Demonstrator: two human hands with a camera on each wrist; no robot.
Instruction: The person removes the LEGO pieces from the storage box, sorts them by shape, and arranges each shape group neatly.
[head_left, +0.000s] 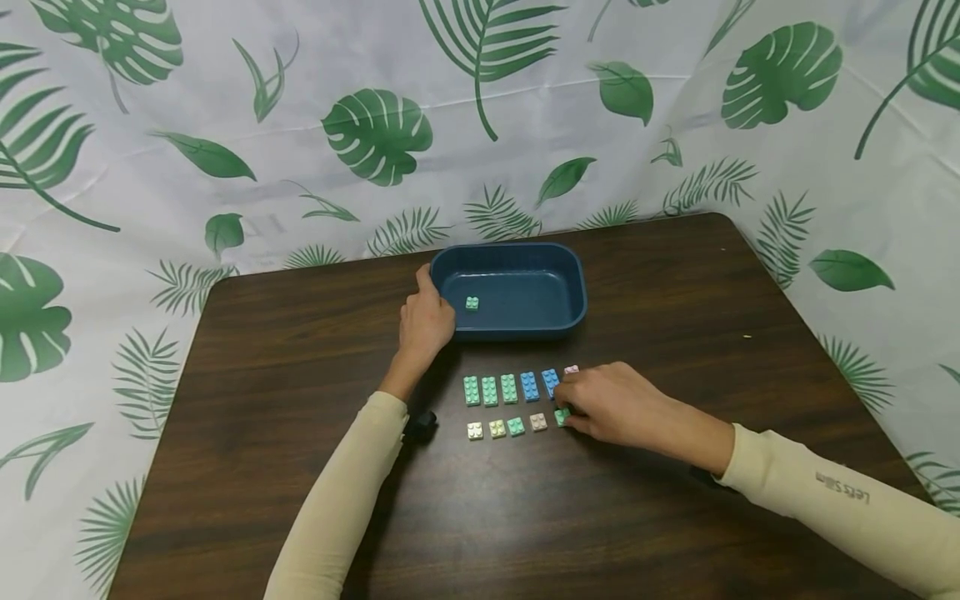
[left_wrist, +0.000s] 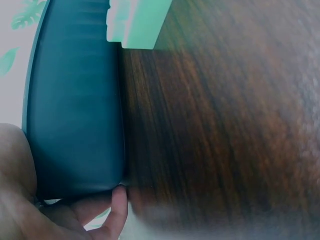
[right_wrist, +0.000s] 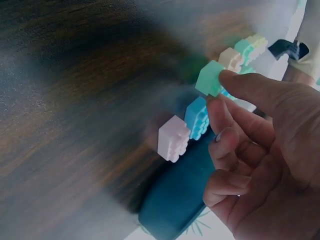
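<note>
My left hand [head_left: 426,323] grips the left end of a dark blue plastic bin [head_left: 517,335]; in the left wrist view its fingers [left_wrist: 118,212] curl at the bin's corner. Inside the bin lies one small green toy brick [head_left: 472,303]. My right hand [head_left: 618,404] pinches a small green toy brick [right_wrist: 207,82] between thumb and index finger, at the right end of the nearer row. Past its fingertips, in the right wrist view, stand a blue brick [right_wrist: 195,117] and a pink brick [right_wrist: 172,138], the latter partly hidden by the hand in the head view.
The farther row has several long green bricks [head_left: 490,391] and blue bricks [head_left: 529,386]. Nearer stand a cream brick [head_left: 475,431], a yellowish one [head_left: 497,429], a green one [head_left: 515,427] and a beige one [head_left: 537,422]. A leaf-patterned cloth [head_left: 525,167] hangs behind the wooden table [head_left: 315,350].
</note>
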